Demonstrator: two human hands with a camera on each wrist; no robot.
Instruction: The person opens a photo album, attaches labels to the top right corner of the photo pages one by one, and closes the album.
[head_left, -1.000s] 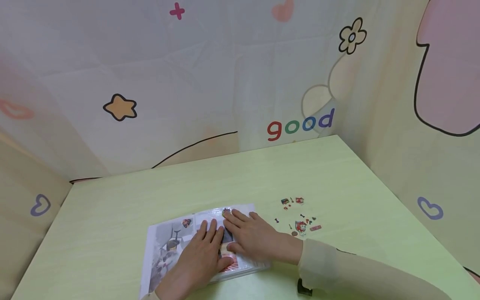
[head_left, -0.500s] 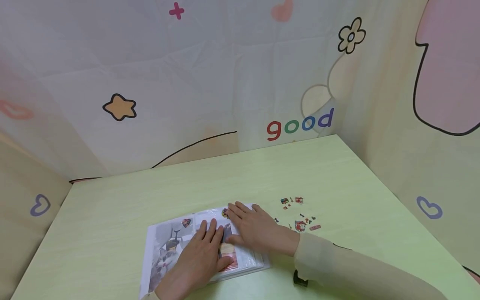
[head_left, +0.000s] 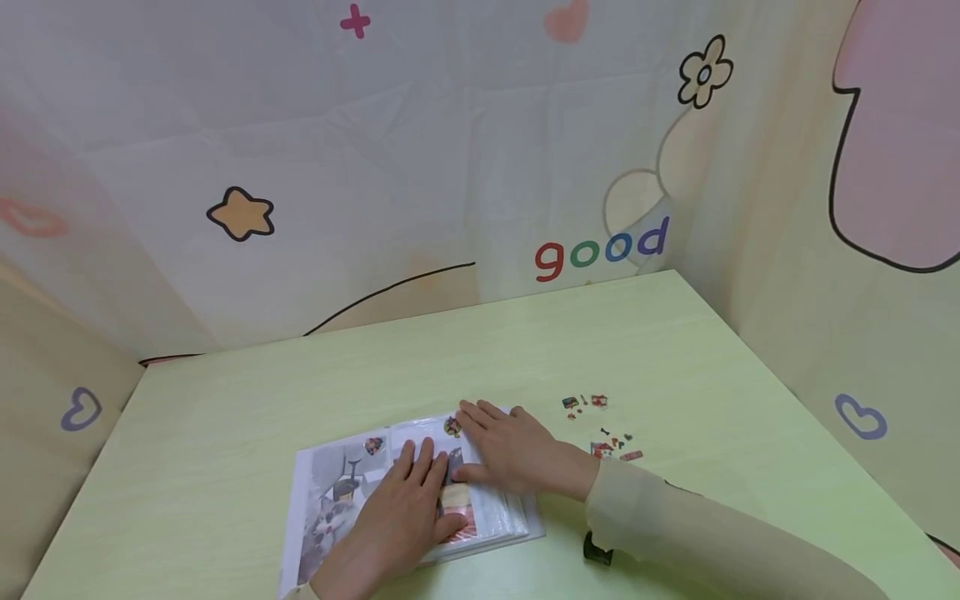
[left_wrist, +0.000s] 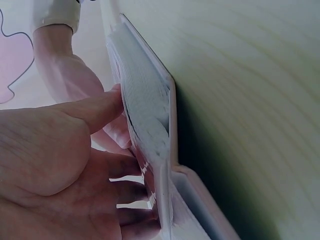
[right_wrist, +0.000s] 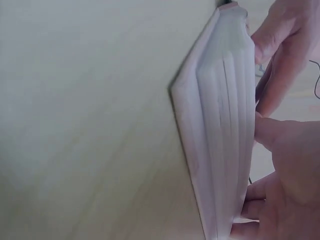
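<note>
An open photo album with glossy plastic pages lies on the table in the head view. My left hand rests across its middle, fingers straight and thumb spread over a picture. Flat on the right-hand page is my right hand, its fingertips beside a round colourful sticker. Another small sticker sits near the top of the left page. Both wrist views show the album's thick stack of pages edge-on, with fingers touching the top sheet. Part of the pictures is hidden under my hands.
Several small cut-out stickers lie scattered on the table right of the album. A small dark object sits by my right sleeve. Printed cloth walls stand behind and at both sides.
My right hand has slid a little up and to the right over the page, uncovering the round sticker and more of the picture. My left hand stays in place.
</note>
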